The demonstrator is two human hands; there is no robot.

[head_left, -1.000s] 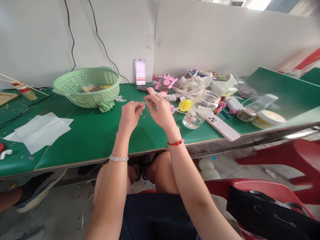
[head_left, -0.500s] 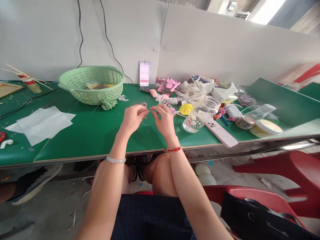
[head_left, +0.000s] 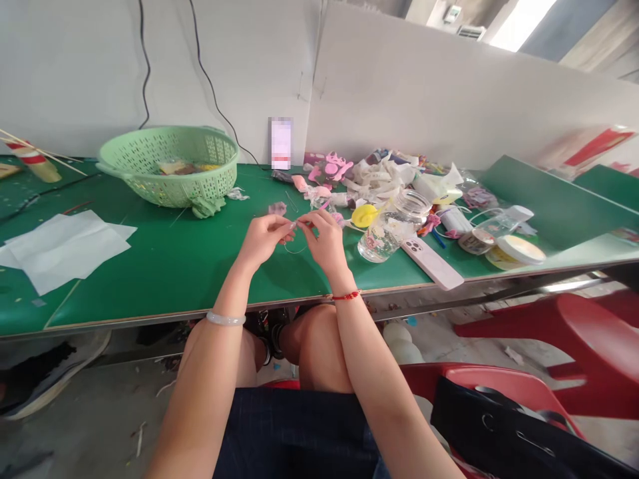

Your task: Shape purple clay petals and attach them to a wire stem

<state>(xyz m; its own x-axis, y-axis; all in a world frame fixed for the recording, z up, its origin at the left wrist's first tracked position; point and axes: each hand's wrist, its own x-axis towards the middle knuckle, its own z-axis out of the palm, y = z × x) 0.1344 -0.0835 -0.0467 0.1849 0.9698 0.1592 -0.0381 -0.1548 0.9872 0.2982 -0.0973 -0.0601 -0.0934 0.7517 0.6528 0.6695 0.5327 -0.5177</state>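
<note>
Brings the left hand (head_left: 263, 239) and right hand (head_left: 325, 243) a little lower in the frame than a second ago, with fingertips now nearly level instead of right above left, baring a small purplish piece (head_left: 277, 209) just beyond the left hand. Works at the centre of the frame, over the green desk (head_left: 164, 273). Holds the left fingers (head_left: 280, 230) narrow, pinched on a thin strand (head_left: 295, 252); holds the right fingers (head_left: 308, 218) narrow too, pinched on the same strand, just beside the left ones. Lets the strand curve in a fine loop just below, at mid-frame; cannot tell exactly where it passes between the fingertips. Wears a pale bangle (head_left: 225, 319) on the left wrist, a red bracelet (head_left: 346, 296) on the right.

At upper left, shows a light green basket (head_left: 170, 189) with mixed pieces inside; at left, white sheets (head_left: 64, 249). At upper centre, shows a lit phone (head_left: 281, 143) upright by the pale partition (head_left: 239, 66). Right of centre, shows a pink piece (head_left: 331, 169), a yellow disc (head_left: 364, 215), a clear jar (head_left: 379, 236) and, near it, a pale pink phone (head_left: 439, 267) lying flat. At lower right, shows a dark bag (head_left: 489, 426) on a red chair (head_left: 509, 379).
</note>
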